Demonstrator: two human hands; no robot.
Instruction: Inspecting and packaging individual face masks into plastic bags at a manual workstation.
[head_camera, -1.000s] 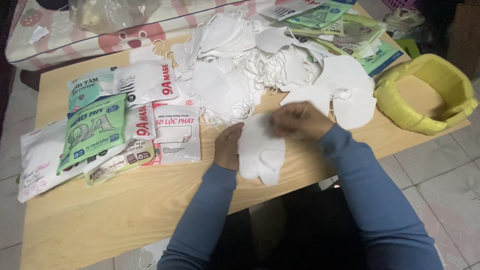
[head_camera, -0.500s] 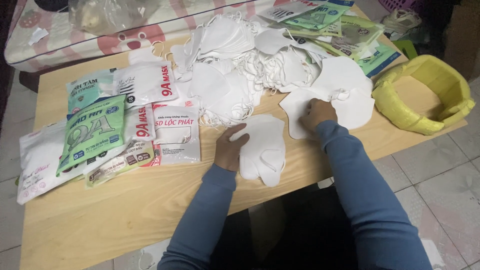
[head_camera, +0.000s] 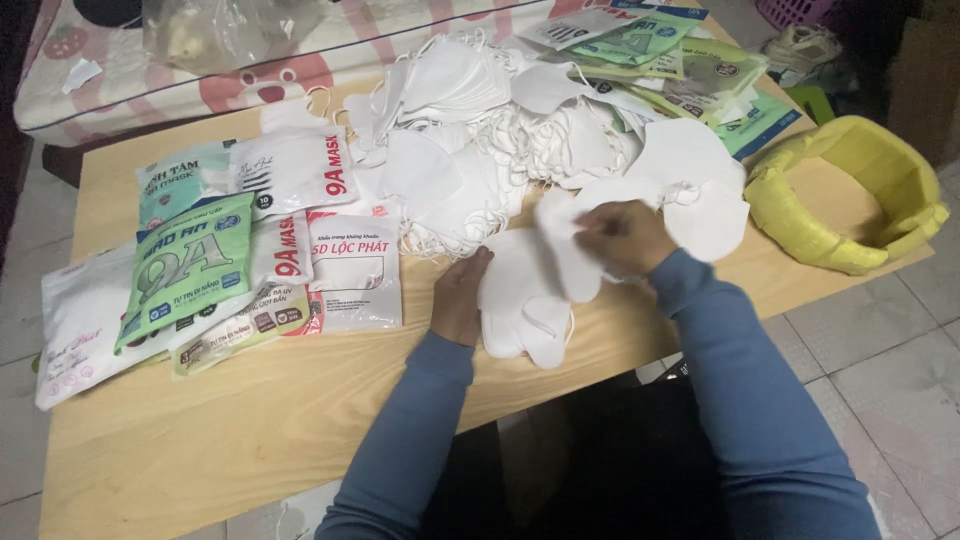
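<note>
White face masks lie stacked (head_camera: 520, 305) at the near edge of the wooden table (head_camera: 230, 440), and our left hand (head_camera: 460, 298) rests flat against the stack's left side, fingers extended. Our right hand (head_camera: 622, 236) pinches one mask (head_camera: 566, 245) just above the stack. Behind sits a big loose heap of masks (head_camera: 470, 130), printed packets (head_camera: 210, 260) to the left, and a yellow basket (head_camera: 850, 200) on the right.
</note>
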